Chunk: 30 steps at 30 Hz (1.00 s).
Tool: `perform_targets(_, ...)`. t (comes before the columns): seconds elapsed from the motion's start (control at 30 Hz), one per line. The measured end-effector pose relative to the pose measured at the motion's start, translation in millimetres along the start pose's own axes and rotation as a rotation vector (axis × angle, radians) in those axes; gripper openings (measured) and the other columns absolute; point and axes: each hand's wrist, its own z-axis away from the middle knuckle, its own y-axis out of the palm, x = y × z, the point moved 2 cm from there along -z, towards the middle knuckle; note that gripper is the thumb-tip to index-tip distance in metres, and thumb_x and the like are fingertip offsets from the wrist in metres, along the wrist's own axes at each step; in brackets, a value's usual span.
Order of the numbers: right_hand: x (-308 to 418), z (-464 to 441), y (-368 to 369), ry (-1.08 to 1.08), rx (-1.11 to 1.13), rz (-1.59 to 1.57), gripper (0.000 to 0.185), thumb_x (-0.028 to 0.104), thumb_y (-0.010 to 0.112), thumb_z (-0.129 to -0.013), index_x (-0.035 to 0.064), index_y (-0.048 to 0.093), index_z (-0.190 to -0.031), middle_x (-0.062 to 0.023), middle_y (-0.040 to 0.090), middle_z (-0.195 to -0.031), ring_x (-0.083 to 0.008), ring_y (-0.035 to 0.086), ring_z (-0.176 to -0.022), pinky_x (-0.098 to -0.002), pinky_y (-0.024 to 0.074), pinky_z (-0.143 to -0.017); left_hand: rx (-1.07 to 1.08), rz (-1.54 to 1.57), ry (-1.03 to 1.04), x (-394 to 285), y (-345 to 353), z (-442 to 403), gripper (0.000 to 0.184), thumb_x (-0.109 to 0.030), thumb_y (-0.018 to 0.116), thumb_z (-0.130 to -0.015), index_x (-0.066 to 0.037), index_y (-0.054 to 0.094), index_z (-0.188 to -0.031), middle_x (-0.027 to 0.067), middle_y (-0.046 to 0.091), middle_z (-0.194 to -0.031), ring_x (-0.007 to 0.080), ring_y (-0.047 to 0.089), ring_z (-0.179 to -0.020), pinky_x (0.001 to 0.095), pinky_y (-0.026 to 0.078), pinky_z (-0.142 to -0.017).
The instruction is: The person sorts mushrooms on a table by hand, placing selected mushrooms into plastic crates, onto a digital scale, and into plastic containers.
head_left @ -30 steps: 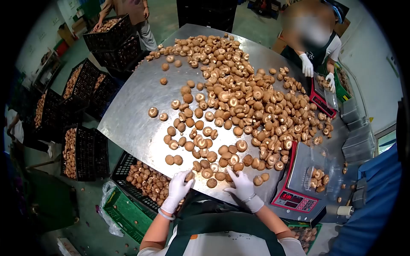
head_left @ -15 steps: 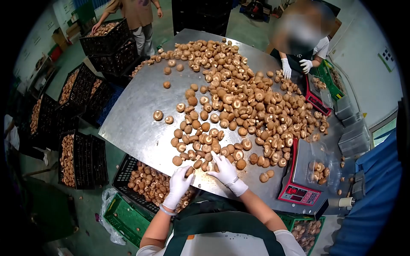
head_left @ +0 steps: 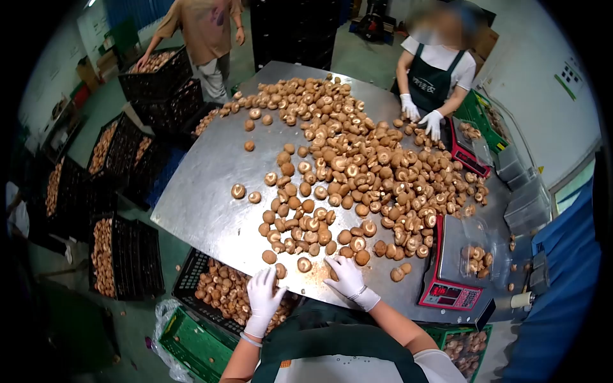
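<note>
Many brown mushrooms (head_left: 357, 153) lie heaped over a metal table (head_left: 204, 191). At the near edge is my white-gloved left hand (head_left: 262, 299), its thumb apart from its fingers. A single mushroom (head_left: 280, 270) rests against those fingertips, not gripped. To the right, my gloved right hand (head_left: 347, 278) has its fingers and thumb curled round another mushroom (head_left: 333, 274), which is partly hidden. A third mushroom (head_left: 304, 264), stem side up, lies between my hands.
Below the table edge stands a black crate (head_left: 220, 290) of mushrooms beside a green crate (head_left: 198, 341). A red scale (head_left: 450, 295) carrying a clear tub of mushrooms is at right. Across the table works a co-worker in white gloves (head_left: 431, 124). Another person (head_left: 207, 32) stands by stacked crates.
Both my hands have moved back toward the table's near edge. My left fingers have loosened from a mushroom; the right hand has drawn one nearer. The co-worker's hands have shifted.
</note>
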Motion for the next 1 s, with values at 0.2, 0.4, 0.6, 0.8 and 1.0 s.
perform_targets(0.2, -1.9, 1.4, 1.3, -0.048, -0.048, 0.006, 0.064, 0.039, 0.073, -0.073, 0.0171, 0.049, -0.128, -0.0083, 0.051, -0.102, -0.0265, 0.052, -0.096, -0.0383, 0.0486, -0.080, 0.013, 0.085, 0.088, -15.0, 20.8, -29.6, 0.054, -0.021, 0.075, -0.071, -0.008, 0.056, -0.119, 0.0123, 0.055, -0.120, 0.0341, 0.050, -0.110, 0.0428, 0.041, -0.094)
perform_targets(0.4, -2.2, 2.0, 3.8, -0.021, 0.020, -0.011, 0.065, 0.045, 0.070, -0.075, 0.0169, 0.050, -0.130, -0.0112, 0.051, -0.106, -0.0297, 0.052, -0.099, -0.0401, 0.0480, -0.082, -0.090, 0.192, 0.072, -10.7, 27.3, -34.3, 0.039, -0.014, 0.069, -0.075, -0.008, 0.060, -0.112, 0.0127, 0.056, -0.117, 0.0343, 0.051, -0.106, 0.0427, 0.043, -0.092)
perform_targets(0.6, -3.3, 3.9, 2.4, -0.035, 0.055, -0.021, 0.069, 0.043, 0.070, -0.076, 0.0169, 0.046, -0.135, -0.0097, 0.053, -0.109, -0.0290, 0.052, -0.096, -0.0401, 0.0468, -0.084, -0.092, 0.161, 0.183, -23.5, 27.4, -20.1, 0.036, -0.012, 0.066, -0.075, -0.004, 0.060, -0.110, 0.0194, 0.051, -0.121, 0.0416, 0.048, -0.112, 0.0475, 0.041, -0.096)
perform_targets(0.8, -12.2, 14.8, 6.4, -0.082, -0.017, -0.177, 0.067, 0.035, 0.069, -0.077, 0.0168, 0.044, -0.136, -0.0094, 0.052, -0.117, -0.0297, 0.052, -0.098, -0.0405, 0.0447, -0.087, -0.035, 0.261, 0.128, -17.6, 41.1, -32.2, 0.034, 0.000, 0.057, -0.080, -0.003, 0.058, -0.114, 0.0192, 0.049, -0.126, 0.0410, 0.042, -0.123, 0.0455, 0.037, -0.102)
perform_targets(1.0, -17.0, 10.6, 6.2, -0.128, 0.048, -0.206, 0.067, 0.034, 0.066, -0.079, 0.0141, 0.041, -0.138, -0.0143, 0.051, -0.122, -0.0330, 0.054, -0.101, -0.0398, 0.0458, -0.088, -0.119, 0.343, 0.129, -34.6, 67.4, -58.4, 0.036, 0.000, 0.056, -0.081, -0.001, 0.056, -0.117, 0.0223, 0.048, -0.127, 0.0428, 0.041, -0.122, 0.0474, 0.033, -0.104)
